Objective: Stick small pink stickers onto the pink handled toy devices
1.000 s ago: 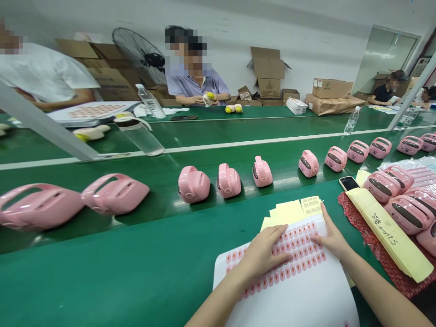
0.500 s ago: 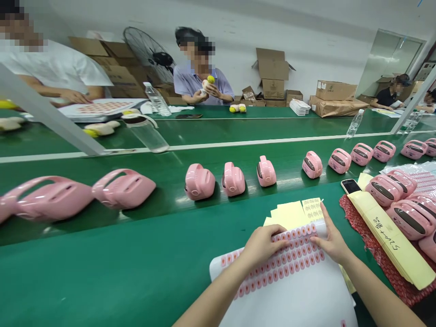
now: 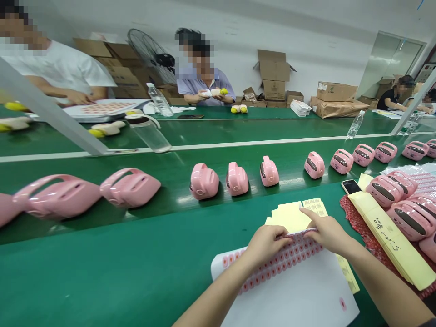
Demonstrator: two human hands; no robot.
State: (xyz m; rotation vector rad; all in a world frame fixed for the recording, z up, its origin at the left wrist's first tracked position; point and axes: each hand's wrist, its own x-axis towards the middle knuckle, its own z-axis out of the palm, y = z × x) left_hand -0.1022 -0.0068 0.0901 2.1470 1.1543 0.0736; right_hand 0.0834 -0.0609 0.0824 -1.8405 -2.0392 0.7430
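A white sheet of stickers point(image 3: 296, 290) with rows of small pink ovals lies bent before me, one loose oval near its lower right corner. My left hand point(image 3: 267, 243) is closed on the sheet's far edge, thumb on top and fingers partly hidden behind. At the right part of the same edge, my right hand point(image 3: 329, 231) pinches the sheet, its index finger stretched out past it. Beyond the sheet lie yellow sticker papers point(image 3: 289, 215), partly covered by the sheet and my right hand. A pink handled casing point(image 3: 269, 171) stands on the belt ahead.
More pink casings point(image 3: 204, 181) stand along the green belt point(image 3: 170, 204); others are heaped at right beside a yellow folded paper bundle point(image 3: 391, 238) and a phone point(image 3: 350, 186). A clear jug point(image 3: 150, 134) and a bottle point(image 3: 356, 124) stand farther back. Co-workers sit across.
My right hand has moved left along the far edge, its finger now over the yellow papers. The sheet's far edge has curled between my hands. The casings appear shifted slightly right.
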